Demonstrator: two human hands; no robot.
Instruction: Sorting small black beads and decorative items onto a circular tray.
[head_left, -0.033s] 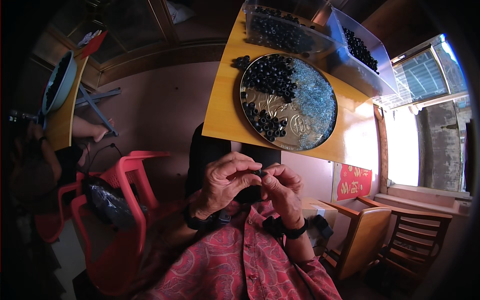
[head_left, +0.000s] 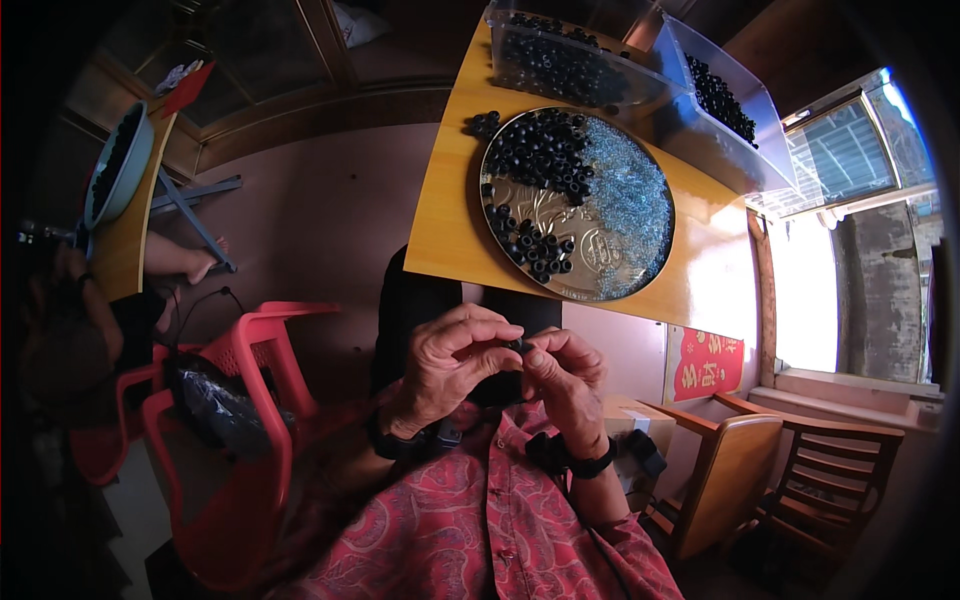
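Note:
My left hand [head_left: 455, 360] pinches a small round black cap [head_left: 518, 345] between thumb and forefinger, in front of my chest. Against the cap's right side, my right hand [head_left: 568, 375] has its thumb and forefinger pressed together; what they hold, if anything, is hidden. Just beyond both hands, a round metal tray [head_left: 520, 197] with a raised pattern lies on the table. It bears a heap of black caps [head_left: 545, 150], several black caps with their holes showing [head_left: 540, 250] and a spread of tiny clear bluish pieces [head_left: 630, 205].
Two clear plastic bins of black caps, one long [head_left: 590, 80] and one at the right [head_left: 725, 130], stand on the yellow table [head_left: 440, 230]. A red plastic chair [head_left: 270, 380] is at left, wooden chairs [head_left: 740, 470] at right. Another person sits far left near a basin [head_left: 120, 165].

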